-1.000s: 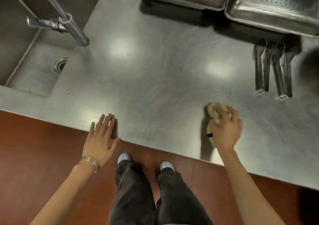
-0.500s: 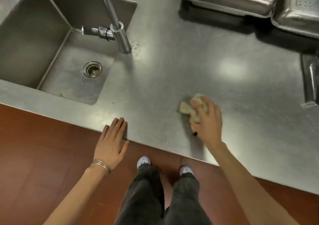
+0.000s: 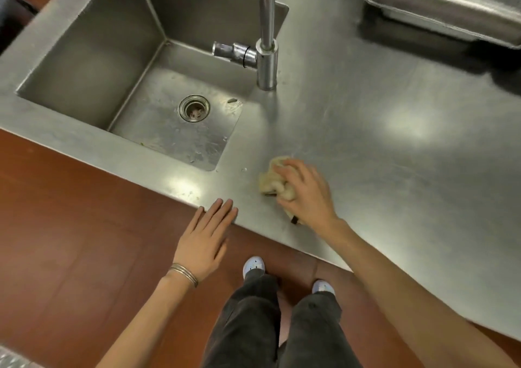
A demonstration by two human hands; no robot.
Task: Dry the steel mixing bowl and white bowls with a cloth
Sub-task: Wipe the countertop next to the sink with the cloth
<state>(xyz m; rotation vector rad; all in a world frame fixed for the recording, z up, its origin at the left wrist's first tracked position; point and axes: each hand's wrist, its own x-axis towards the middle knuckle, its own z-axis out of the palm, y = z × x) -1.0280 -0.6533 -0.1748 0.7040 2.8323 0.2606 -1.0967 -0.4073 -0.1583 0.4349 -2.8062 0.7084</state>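
So the right hand (image 3: 306,195) has its fingers (image 3: 296,171) curled over a bunched-up beige cloth (image 3: 270,177), gripping it and pressing it down on the steel surface (image 3: 394,176). The cloth sits close to the front edge, just off the near right corner of the sink (image 3: 84,57), roughly 4 o'clock from the drain (image 3: 194,107) and 6 o'clock from the base of the faucet (image 3: 266,43). A little black tag pokes out under the heel of that hand.

The left hand (image 3: 204,240) is flat and relaxed, fingers straight and together, holding nothing. Only the fingertips reach the front edge of the surface, at about 8 o'clock from the cloth. A couple of thin bangles (image 3: 183,274) sit on that wrist.

Way over at 1 o'clock there's a perforated steel tray (image 3: 439,4), well apart from the cloth. Below it all: reddish floor (image 3: 70,240), dark trousers, pale shoes.
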